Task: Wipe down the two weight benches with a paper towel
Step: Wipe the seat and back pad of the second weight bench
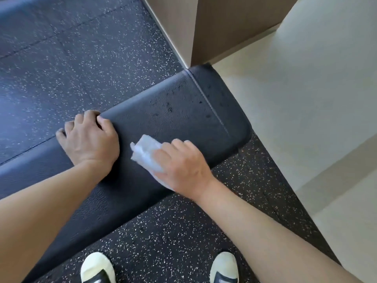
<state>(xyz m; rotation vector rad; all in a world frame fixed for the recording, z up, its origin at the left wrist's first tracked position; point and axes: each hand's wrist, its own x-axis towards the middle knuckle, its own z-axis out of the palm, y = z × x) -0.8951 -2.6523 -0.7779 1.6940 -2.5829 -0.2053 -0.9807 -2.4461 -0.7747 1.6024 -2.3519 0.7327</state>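
No writing or brand is showing on anything here. 1 black padded weight bench (163, 119) is running diagonally over the speckled rubber floor (61, 58), its rounded far end lying near a wooden wall corner (189, 37). 2 bare hands are resting on the pad. The left hand (89, 139) is curling its fingers over the bench's far edge, gripping it. The right hand (181, 166) is pressing 1 crumpled white paper towel (144, 152) flat on the pad (towel poking out past the fingertips). 2 pale shoe toes (98, 266) are showing below.
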